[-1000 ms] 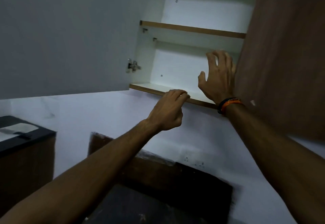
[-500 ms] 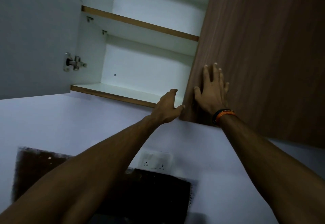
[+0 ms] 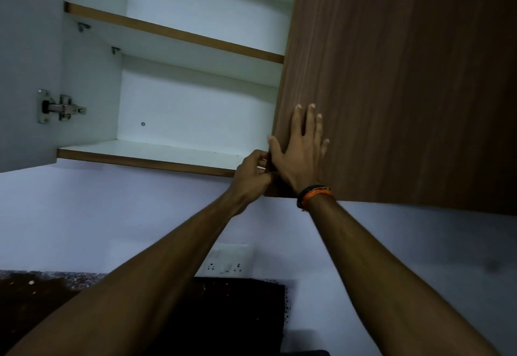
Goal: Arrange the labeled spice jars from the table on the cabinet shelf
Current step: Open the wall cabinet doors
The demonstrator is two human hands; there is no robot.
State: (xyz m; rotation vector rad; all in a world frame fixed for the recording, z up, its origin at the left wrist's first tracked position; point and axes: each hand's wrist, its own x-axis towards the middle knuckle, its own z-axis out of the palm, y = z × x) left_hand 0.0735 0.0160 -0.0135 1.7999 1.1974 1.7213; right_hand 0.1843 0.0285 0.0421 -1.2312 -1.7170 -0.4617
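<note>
Wood-grain door [image 3: 391, 81]: my right hand [image 3: 296, 157] lies spread flat on it, fingers pointing up. My left hand [image 3: 251, 173] pinches its lower corner beside the shelf [image 3: 145, 151].

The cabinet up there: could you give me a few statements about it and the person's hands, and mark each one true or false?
1. The right hand lies flat on the brown wooden door. True.
2. Spice jars stand on the lower shelf. False: both that one and the upper shelf look bare.
3. The left hand is at the lower edge of the wooden door, beside the right hand. True.
4. The wristband is on the left wrist. False: it is on the right wrist.
5. The white door on the left is closed. False: it stands open, its hinge showing.
</note>
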